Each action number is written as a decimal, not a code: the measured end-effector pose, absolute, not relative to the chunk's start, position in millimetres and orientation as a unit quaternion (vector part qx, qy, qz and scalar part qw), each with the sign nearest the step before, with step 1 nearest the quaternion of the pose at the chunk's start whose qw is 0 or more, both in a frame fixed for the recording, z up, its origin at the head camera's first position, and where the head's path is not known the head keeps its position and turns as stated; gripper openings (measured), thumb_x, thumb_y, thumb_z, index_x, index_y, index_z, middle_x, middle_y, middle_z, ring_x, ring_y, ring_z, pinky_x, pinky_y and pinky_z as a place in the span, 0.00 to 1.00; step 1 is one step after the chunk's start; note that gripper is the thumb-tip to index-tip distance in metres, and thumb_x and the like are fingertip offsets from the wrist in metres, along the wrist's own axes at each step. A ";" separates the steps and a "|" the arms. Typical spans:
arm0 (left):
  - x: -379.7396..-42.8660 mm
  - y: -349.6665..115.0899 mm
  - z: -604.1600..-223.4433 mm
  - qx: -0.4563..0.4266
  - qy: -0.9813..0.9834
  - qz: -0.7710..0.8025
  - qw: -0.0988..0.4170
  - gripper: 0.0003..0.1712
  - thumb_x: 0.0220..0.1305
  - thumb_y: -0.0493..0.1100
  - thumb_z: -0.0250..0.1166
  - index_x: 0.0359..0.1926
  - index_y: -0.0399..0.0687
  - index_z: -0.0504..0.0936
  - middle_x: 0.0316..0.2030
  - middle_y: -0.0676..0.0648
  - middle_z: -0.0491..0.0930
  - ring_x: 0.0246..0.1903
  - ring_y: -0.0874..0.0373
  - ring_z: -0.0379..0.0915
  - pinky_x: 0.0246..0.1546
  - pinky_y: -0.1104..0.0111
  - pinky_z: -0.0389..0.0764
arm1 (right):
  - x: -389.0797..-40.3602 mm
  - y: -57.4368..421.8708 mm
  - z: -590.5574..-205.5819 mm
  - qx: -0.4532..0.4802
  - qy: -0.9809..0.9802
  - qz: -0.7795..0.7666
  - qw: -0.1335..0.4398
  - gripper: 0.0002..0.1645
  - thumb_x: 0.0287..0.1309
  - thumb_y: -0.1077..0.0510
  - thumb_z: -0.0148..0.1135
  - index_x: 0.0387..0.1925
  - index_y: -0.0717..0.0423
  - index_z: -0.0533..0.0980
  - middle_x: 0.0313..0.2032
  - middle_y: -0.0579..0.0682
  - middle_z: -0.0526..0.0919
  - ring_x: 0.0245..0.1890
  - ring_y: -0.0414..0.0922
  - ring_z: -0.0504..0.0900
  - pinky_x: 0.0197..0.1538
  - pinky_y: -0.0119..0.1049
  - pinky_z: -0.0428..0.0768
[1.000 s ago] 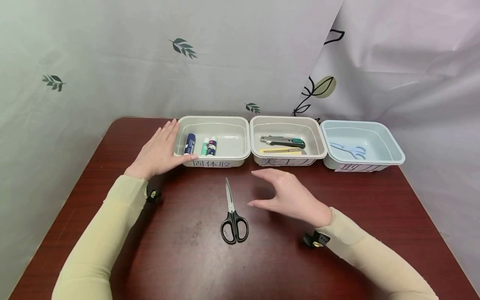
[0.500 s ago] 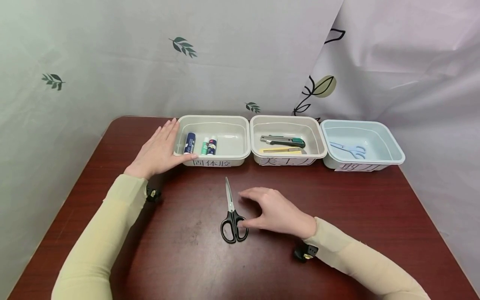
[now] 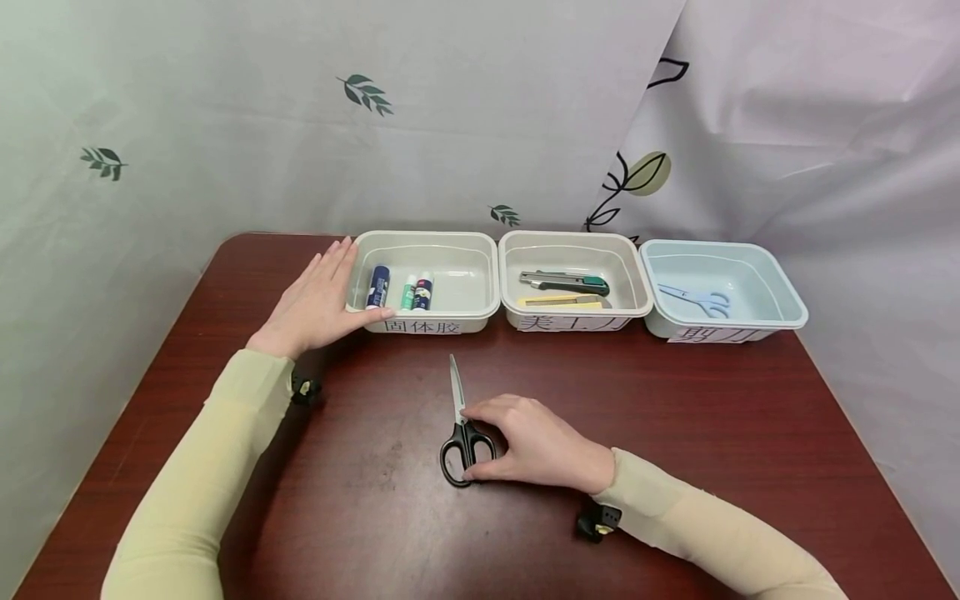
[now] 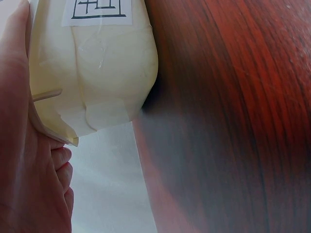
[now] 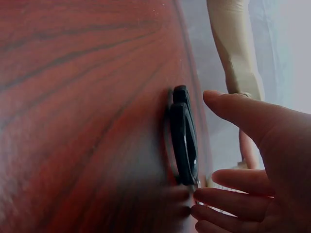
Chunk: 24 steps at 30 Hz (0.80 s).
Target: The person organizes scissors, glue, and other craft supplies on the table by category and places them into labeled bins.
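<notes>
Black-handled scissors (image 3: 467,446) lie on the table with the blades pointing away from me. My right hand (image 3: 543,446) is at their handles, thumb over the near end and fingers by the pivot. In the right wrist view a gap shows between the thumb and the black handle loops (image 5: 183,138), while some fingertips come close to the handle's far end; contact cannot be told. My left hand (image 3: 311,304) rests with straight fingers on the left corner of the cream bin (image 3: 480,315), its thumb along the front rim.
That bin holds several glue sticks (image 3: 422,293). Beside it a second cream bin (image 3: 639,304) contains utility knives (image 3: 570,283). On the right, a light blue bin (image 3: 780,312) has blue scissors (image 3: 701,300) inside. Paper labels mark the bin fronts; a curtain (image 3: 420,167) hangs behind.
My right hand has come left and nearer to me, from beside the black scissors to over their handles. My left hand and the scissors have stayed in place.
</notes>
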<state>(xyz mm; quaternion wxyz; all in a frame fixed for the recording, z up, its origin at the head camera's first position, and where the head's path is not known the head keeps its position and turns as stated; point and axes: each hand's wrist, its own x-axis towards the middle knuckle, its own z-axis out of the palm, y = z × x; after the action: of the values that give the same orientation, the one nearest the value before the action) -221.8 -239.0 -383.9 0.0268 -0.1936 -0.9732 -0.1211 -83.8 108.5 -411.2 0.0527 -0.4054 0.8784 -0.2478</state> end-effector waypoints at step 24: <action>-222.0 -239.2 -384.3 -0.192 -0.974 -0.121 0.026 0.69 0.61 0.79 0.57 0.80 0.33 0.42 0.79 0.34 0.43 0.78 0.44 0.36 0.76 0.51 0.41 | -79.5 90.9 -415.9 -0.447 0.869 -0.207 0.044 0.42 0.51 0.39 0.77 0.64 0.52 0.77 0.60 0.45 0.79 0.62 0.41 0.74 0.64 0.36 0.72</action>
<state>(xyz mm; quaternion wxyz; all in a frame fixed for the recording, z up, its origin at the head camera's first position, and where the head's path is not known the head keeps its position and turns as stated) -222.0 -239.2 -384.3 0.0257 -0.1924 -0.9735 -0.1206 -79.5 90.9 -415.9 0.0441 -0.4466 0.8693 -0.2071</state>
